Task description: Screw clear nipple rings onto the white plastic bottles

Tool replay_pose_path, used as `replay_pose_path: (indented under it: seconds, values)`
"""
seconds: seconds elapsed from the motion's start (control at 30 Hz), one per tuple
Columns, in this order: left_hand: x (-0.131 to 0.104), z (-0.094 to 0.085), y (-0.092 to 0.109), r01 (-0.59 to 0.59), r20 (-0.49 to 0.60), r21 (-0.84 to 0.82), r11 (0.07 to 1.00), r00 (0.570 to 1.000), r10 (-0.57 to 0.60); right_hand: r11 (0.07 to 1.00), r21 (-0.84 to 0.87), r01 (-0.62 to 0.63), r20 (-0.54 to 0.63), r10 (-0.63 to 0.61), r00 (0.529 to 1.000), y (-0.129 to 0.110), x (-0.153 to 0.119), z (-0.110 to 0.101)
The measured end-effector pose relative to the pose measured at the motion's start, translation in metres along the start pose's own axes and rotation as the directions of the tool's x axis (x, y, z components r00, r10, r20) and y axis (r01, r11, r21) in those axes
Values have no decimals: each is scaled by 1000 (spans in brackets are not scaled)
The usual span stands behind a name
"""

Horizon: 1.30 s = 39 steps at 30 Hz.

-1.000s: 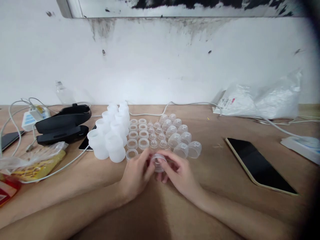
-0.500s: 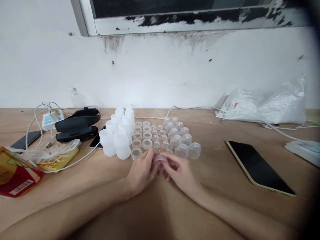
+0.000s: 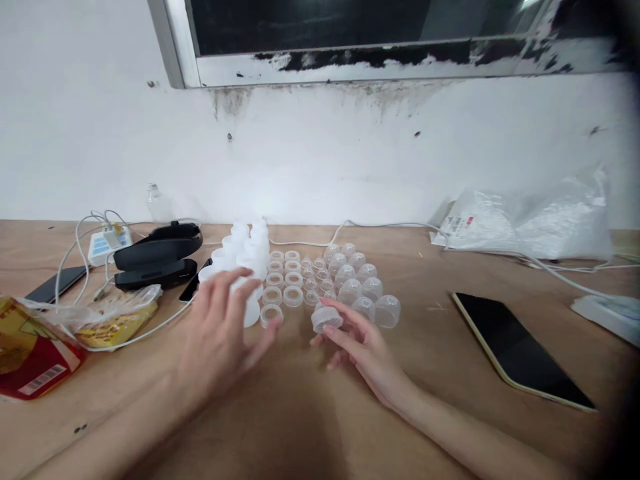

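My right hand [image 3: 353,333] holds a translucent ring [image 3: 327,319] between thumb and fingers; whether a nipple sits inside it cannot be made out. My left hand [image 3: 225,320], fingers spread, is over the front of the white bottles [image 3: 255,250] and hides part of them. Beside its thumb lies the nearest of several loose rings [image 3: 271,316], set in two columns. Right of the rings are small clear nipples [image 3: 311,297], then rows of clear dome caps [image 3: 387,311].
A phone [image 3: 520,350] lies at the right, a plastic bag [image 3: 525,223] behind it. At the left are a black case [image 3: 155,257], a power strip [image 3: 107,245], a red-yellow package [image 3: 37,353] and a yellow packet [image 3: 117,323]. A white cable [image 3: 395,225] runs along the wall.
My left hand has let go of the ring, moved left to the bottles and spread its fingers. My right hand still holds the ring, now tilted. The view has tipped up slightly.
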<state>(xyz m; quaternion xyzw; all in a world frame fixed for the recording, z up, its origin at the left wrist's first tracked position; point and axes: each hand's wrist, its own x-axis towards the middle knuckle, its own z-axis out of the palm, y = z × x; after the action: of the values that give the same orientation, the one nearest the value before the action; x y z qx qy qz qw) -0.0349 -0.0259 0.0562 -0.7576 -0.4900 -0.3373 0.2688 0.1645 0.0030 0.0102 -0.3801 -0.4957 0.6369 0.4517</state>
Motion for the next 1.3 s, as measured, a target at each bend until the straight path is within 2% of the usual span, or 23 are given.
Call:
replay_pose_path:
  seconds: [0.1,0.23,0.33,0.43,0.53,0.63,0.7,0.83,0.93,1.03,1.2,1.27,1.3]
  values:
    - [2,1,-18,132,25,230,964,990,-141,992,117,-50,67,42,997,1,-1,0]
    - [0,18,-28,87,158,299,950,978,-139,990,131,-48,96,36,995,4,-1,-1]
    - [-3,20,-28,89,195,291,953,969,-150,995,100,-10,105,0,994,5,-3,-4]
    - [-3,7,-21,153,157,177,972,971,-181,993,109,49,108,-61,992,5,-4,-9]
    - [-1,-8,-5,206,119,-82,975,973,-195,984,137,113,78,-125,989,5,-4,-12]
    - [0,-7,12,210,269,-374,903,957,-111,976,159,150,26,-156,987,4,-3,-13]
    - [-3,4,20,236,360,-518,822,932,-41,973,160,166,-13,-166,986,4,-2,-13]
    - [-15,32,25,406,476,-671,620,878,-60,973,147,176,-43,-171,984,5,0,-16]
    - [-24,43,25,571,631,-692,441,776,-14,979,114,167,-25,-165,986,6,1,-18]
    - [-25,44,20,698,722,-681,223,690,47,984,78,158,-32,-156,987,7,2,-20]
    - [-17,47,3,725,740,-662,-191,673,-14,990,69,124,-69,-120,990,5,2,-20]
    - [-17,51,-1,723,753,-619,-306,657,29,990,88,110,-53,-106,993,4,2,-19]
    - [-17,53,-2,732,760,-597,-328,647,59,990,98,105,-46,-101,994,4,3,-18]
